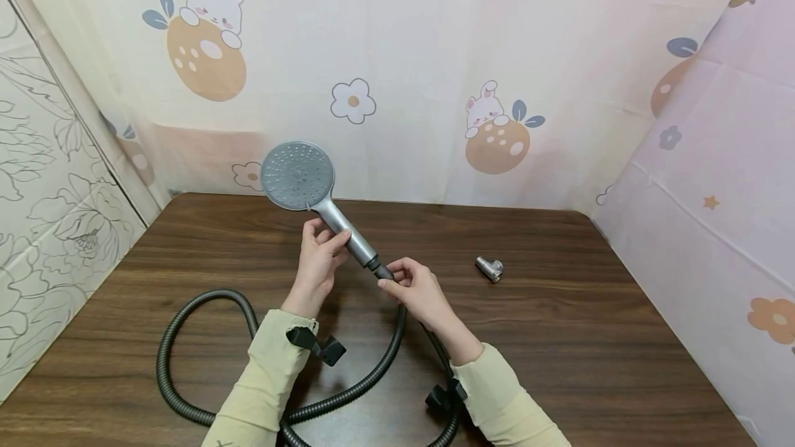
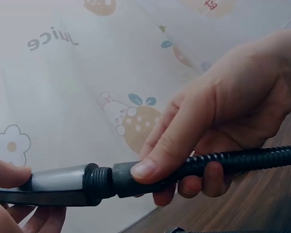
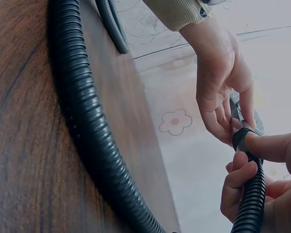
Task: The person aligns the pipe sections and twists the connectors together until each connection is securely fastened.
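My left hand point(image 1: 318, 264) grips the handle of a silver-grey shower head point(image 1: 298, 175), its round nozzle face up and to the left. My right hand point(image 1: 422, 295) pinches the dark end fitting point(image 2: 128, 177) of a black ribbed shower hose point(image 1: 373, 374). In the left wrist view, black screw threads point(image 2: 104, 180) show between the handle's end and this fitting, the two in line. The right wrist view has both hands close together at the joint, the right thumb point(image 3: 266, 146) lying along the fitting.
The hose loops over the brown wooden table point(image 1: 559, 336) and passes beneath the left forearm. A small chrome fitting point(image 1: 490, 268) lies to the right of my right hand. Behind the table hangs a printed curtain point(image 1: 404, 150). A black camera mount sits on each wrist.
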`<state>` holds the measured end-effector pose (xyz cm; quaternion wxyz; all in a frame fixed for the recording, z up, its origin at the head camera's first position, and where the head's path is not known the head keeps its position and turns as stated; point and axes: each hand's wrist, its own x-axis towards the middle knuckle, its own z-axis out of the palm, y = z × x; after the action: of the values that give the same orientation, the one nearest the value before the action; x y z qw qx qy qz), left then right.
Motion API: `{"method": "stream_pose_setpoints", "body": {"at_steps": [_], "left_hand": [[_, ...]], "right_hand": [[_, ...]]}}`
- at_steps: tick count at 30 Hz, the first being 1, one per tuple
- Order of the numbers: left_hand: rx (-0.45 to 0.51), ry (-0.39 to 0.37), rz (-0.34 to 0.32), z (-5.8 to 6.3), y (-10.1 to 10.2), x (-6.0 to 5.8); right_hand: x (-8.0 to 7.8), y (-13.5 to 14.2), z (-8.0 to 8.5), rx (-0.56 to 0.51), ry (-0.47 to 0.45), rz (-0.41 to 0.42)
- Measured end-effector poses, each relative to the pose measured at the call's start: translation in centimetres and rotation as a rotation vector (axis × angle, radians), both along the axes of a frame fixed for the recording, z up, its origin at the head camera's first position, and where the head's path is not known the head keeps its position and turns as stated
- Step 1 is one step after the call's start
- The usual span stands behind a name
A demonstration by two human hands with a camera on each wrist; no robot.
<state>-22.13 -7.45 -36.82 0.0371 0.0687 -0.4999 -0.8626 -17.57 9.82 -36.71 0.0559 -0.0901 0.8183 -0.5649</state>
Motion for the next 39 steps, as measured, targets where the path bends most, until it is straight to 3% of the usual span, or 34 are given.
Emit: {"method": "stream_pose_setpoints", "body": {"at_steps": [5, 17, 39], "left_hand": [[-0.009, 0.017, 0.045, 0.0, 0.4, 0.0], [0.003, 0.053, 0.094, 0.0, 0.8, 0.3], [0.003, 0.056, 0.101, 0.2, 1.0, 0.5]], "right_hand": [[1.2, -0.3, 2.4, -0.012, -0.001, -0.014], [1.2, -0.4, 2.7, -0.019, 0.001, -0.027], [1.3, -0.6, 3.0, -0.028, 0.018, -0.032]]}}
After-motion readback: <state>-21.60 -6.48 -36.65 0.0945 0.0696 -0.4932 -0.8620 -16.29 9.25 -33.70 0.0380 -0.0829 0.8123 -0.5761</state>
